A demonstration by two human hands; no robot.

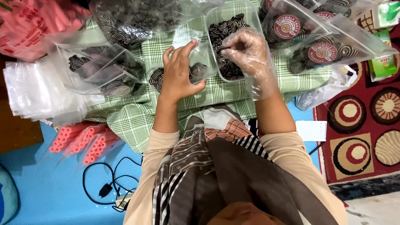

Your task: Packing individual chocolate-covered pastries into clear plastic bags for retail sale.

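While a small clear bag (196, 62), partly filled with dark spiral snacks, is steadied by the bare left hand (179, 75) with fingers spread, one piece is pinched by the gloved right hand (246, 52) over the plastic tub (227, 43) (still well stocked). Filled bags (321, 50) are stacked beyond on the green checked cloth (137, 116); empty bags (35, 93) wait beside a blue mat (46, 183).

Left hand (178, 73): bare, palm down, fingers extended forward, forearm straight. Right hand (246, 50): covered by a clear plastic glove, fingertips pinched together, wrist bent inward toward the left hand.
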